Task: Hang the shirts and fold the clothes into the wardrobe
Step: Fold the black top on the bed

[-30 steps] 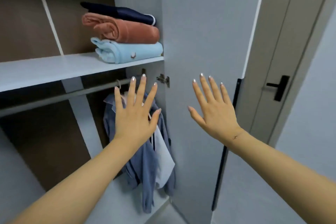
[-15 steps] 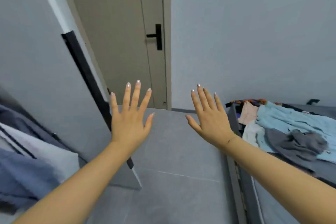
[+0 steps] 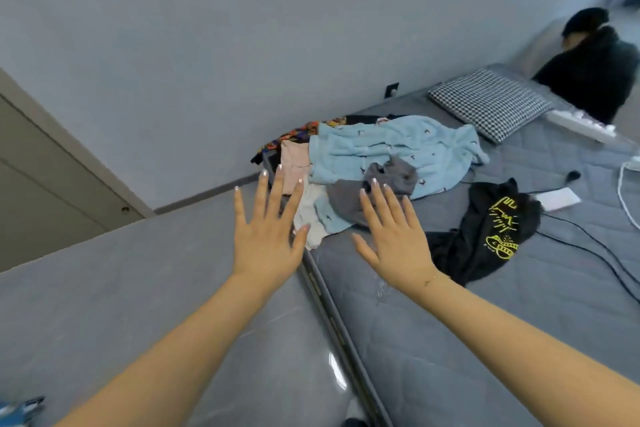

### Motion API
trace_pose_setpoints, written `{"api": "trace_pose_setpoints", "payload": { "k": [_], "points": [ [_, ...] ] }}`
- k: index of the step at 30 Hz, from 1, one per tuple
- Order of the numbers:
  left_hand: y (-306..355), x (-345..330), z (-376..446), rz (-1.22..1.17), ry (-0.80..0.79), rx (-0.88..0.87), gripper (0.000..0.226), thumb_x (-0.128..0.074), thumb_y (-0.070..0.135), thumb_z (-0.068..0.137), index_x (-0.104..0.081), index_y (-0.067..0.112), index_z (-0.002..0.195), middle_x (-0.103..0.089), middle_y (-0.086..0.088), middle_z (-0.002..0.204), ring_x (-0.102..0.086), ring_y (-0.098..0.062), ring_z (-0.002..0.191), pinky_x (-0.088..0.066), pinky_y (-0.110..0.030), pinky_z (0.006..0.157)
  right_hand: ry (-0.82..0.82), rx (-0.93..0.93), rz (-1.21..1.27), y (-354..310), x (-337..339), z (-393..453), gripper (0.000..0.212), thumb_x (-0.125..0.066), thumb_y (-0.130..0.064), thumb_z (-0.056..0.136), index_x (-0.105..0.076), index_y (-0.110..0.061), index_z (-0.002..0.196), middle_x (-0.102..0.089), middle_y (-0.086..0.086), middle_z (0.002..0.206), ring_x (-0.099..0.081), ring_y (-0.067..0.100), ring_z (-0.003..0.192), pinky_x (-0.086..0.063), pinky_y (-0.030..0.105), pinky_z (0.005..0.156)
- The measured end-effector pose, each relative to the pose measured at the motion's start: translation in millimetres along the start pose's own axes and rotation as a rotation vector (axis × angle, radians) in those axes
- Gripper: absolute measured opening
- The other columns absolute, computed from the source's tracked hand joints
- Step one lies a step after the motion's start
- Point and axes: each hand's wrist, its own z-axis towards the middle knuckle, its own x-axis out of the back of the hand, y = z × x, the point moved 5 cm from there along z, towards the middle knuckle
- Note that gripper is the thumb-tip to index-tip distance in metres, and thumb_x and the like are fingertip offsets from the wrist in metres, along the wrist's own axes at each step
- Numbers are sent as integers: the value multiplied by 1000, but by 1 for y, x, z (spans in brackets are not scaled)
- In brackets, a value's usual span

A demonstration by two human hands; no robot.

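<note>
Head view: both hands, left hand [image 3: 265,239] and right hand [image 3: 394,241], are spread flat and hold nothing. The unfolded clothes [image 3: 381,163] lie heaped on the bed [image 3: 485,340]. Grabbing the tangled heap could drag the black shirt [image 3: 485,236] or cables [image 3: 588,239] along.

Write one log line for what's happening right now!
hands: left open, right open, holding nothing | clothes pile on bed | black shirt apart | step: pick next

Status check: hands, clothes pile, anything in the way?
Left hand and right hand open, empty. Clothes pile unfolded on the bed; black shirt lies apart. Cables beside the shirt; nothing blocks the pile.
</note>
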Motion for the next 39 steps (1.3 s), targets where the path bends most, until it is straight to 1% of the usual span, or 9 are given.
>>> {"api": "trace_pose_setpoints", "payload": {
  "k": [10, 16, 19, 22, 24, 28, 34, 36, 39],
  "points": [
    [174, -195, 127, -169, -219, -498, 64, -35, 48, 95, -26, 23, 153, -12, -10, 162, -11, -30, 149, -14, -62, 116, -229, -558, 62, 177, -159, -17, 67, -36, -47, 100, -16, -14, 154, -10, 12, 161, -13, 29, 149, -16, 46, 119],
    [250, -365, 129, -111, -457, -701, 70, -23, 49, 101, 21, 27, 151, 36, -4, 154, 28, -24, 144, 15, -54, 116, -394, -752, 201, 236, -297, -30, 71, -41, -51, 97, -13, -21, 155, 0, 0, 163, -9, 26, 149, -27, 41, 116],
    [265, -430, 118, -72, -564, -739, 69, -18, 50, 101, 28, 25, 147, 39, -4, 153, 28, -24, 145, 13, -53, 117, -440, -797, 293, 246, -357, -30, 79, -51, -54, 92, -9, -30, 155, 0, -2, 163, -8, 28, 149, -32, 45, 113],
    [271, -475, 108, -148, -720, -743, 68, -23, 50, 101, 13, 25, 153, 28, -3, 158, 22, -22, 147, 8, -50, 119, -397, -860, 278, 250, -393, -31, 72, -53, -51, 93, -19, -33, 153, -28, 3, 155, -21, 32, 142, -41, 47, 103],
    [274, -488, 104, -329, -772, -690, 66, -35, 45, 101, -6, 21, 155, 15, -4, 162, 14, -22, 149, 6, -47, 120, -213, -888, 289, 253, -401, -33, 50, -57, -34, 94, -44, -23, 142, -55, 5, 129, -39, 31, 127, -47, 46, 88],
    [280, -481, 113, -856, -686, -310, 46, -59, 29, 95, -50, 14, 138, -30, -5, 155, -25, -22, 142, -19, -34, 117, 110, -976, 494, 258, -399, -49, 20, -60, -13, 92, -63, -11, 112, -62, 5, 95, -52, 24, 101, -48, 39, 77],
    [326, -471, 114, -1528, -1137, 453, 60, -69, 33, 88, -33, 30, 136, -53, 8, 131, -57, -8, 117, -46, -33, 103, 514, -1329, 985, 227, -377, -101, 15, -61, -6, 91, -62, -19, 98, -64, -3, 94, -57, 7, 87, -43, 16, 79],
    [333, -465, 111, -1523, -1182, 533, 68, -71, 37, 86, -29, 34, 140, -56, 8, 127, -59, -10, 112, -51, -31, 92, 631, -1517, 1223, 200, -377, -126, 17, -60, -6, 93, -61, -22, 98, -63, -7, 86, -56, 4, 81, -44, 16, 76],
    [331, -454, 94, -1479, -1284, 458, 45, -64, 38, 91, -49, 29, 132, -68, 9, 117, -64, -7, 106, -54, -22, 75, 808, -1727, 1620, 158, -379, -163, 14, -55, -9, 97, -65, -10, 107, -66, -6, 86, -60, 3, 82, -47, 19, 77]
  ]
}}
